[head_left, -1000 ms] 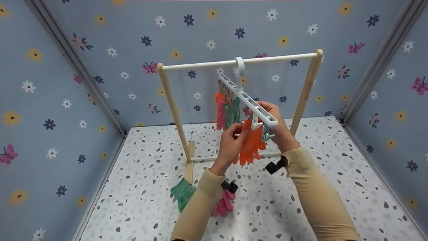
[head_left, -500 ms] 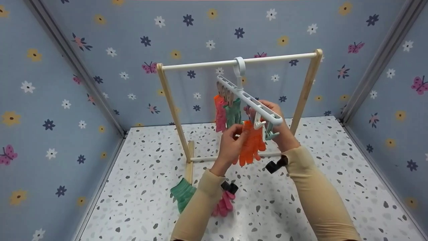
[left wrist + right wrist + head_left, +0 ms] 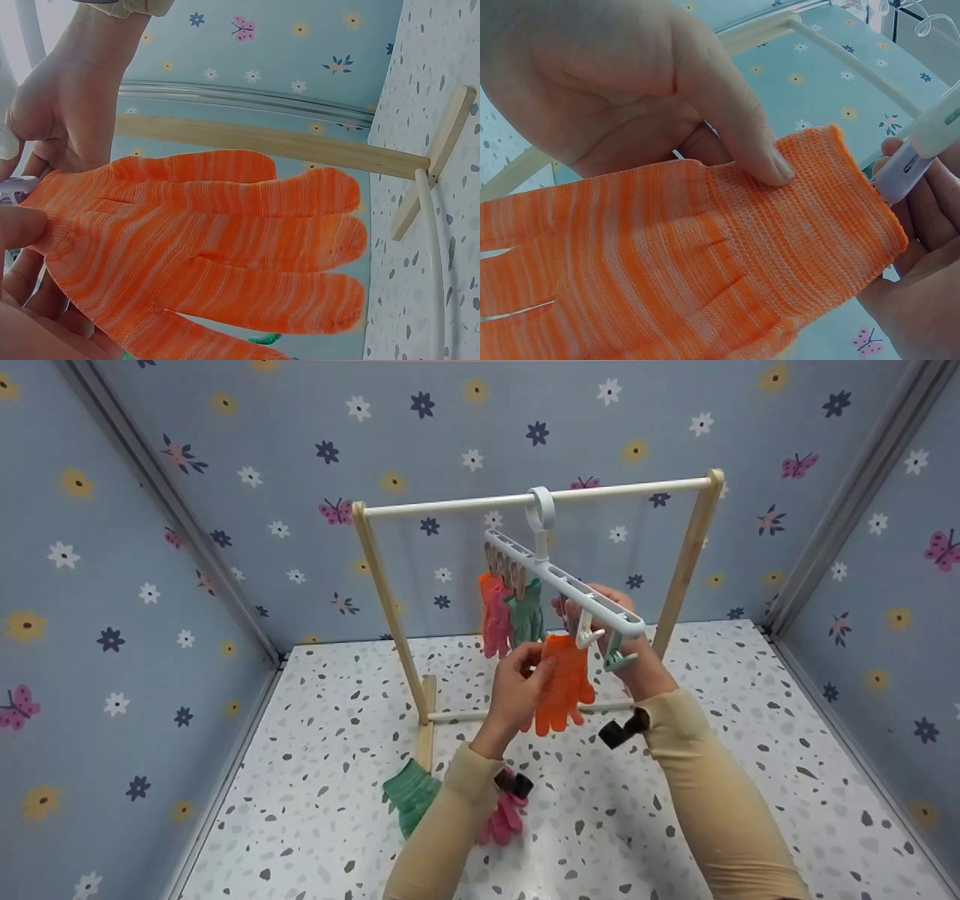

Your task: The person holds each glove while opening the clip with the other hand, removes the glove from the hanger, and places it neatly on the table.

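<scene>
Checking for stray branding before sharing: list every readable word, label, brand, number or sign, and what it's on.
None: no readable text in any view.
Orange glove, purple clip, hanger, rack: no readable marking.
Wall: printed flowers, leaves and butterflies, no lettering.
Background, top right of right wrist view: too blurred to tell.

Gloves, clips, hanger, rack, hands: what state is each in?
Front orange glove: pinched near cuff, fingers down
Left hand: pinching that glove
Right hand: gripping lavender clip
Lavender clip: at the cuff, bite unclear
White clip: empty
Mint clip: empty
Rear orange glove: hanging
Upper pink glove: hanging
Upper green glove: hanging
Lower pink glove: lying, partly hidden
Lower green glove: lying, partly hidden
Drying rack: upright
Clip hanger: hooked on rack
</scene>
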The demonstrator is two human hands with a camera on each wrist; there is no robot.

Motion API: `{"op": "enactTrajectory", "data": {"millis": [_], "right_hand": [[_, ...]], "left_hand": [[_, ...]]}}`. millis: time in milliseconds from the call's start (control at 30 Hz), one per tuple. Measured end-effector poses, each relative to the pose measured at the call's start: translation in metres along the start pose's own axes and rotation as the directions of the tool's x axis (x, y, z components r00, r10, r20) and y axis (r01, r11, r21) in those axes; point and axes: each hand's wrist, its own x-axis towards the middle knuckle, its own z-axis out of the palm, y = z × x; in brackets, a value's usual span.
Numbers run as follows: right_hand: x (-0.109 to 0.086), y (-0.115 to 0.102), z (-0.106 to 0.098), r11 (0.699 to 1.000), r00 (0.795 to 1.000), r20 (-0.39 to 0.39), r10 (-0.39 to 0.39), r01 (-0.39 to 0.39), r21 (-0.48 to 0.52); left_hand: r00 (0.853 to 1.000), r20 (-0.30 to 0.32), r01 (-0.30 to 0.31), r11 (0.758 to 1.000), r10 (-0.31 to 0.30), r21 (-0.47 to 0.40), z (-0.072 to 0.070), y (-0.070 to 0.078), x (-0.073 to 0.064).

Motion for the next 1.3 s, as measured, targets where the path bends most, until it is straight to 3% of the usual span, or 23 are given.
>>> {"op": "enactTrajectory", "data": {"millis": [467, 733, 900, 1300], "right_hand": [[0.015, 0.024, -0.036, 0.993, 0.999, 0.04, -0.032, 0.036, -0.108], [0.013, 0.027, -0.039, 0.99, 0.999, -0.001, -0.035, 0.035, -0.137], [0.013, 0.029, -0.043, 0.986, 0.999, 0.016, -0.037, 0.039, -0.16], [0.011, 0.028, -0.046, 0.985, 0.999, 0.01, -0.052, 0.053, -0.167]], "left_hand": [[0.999, -0.003, 0.053, 0.997, -0.053, -0.06, -0.005, -0.003, -0.007], [0.997, 0.016, 0.075, 0.99, -0.074, -0.12, -0.007, -0.006, -0.011], [0.993, 0.006, 0.115, 0.986, -0.115, -0.116, -0.009, -0.009, -0.015], [0.993, -0.003, 0.116, 0.99, -0.117, -0.082, -0.012, -0.015, -0.02]]}}
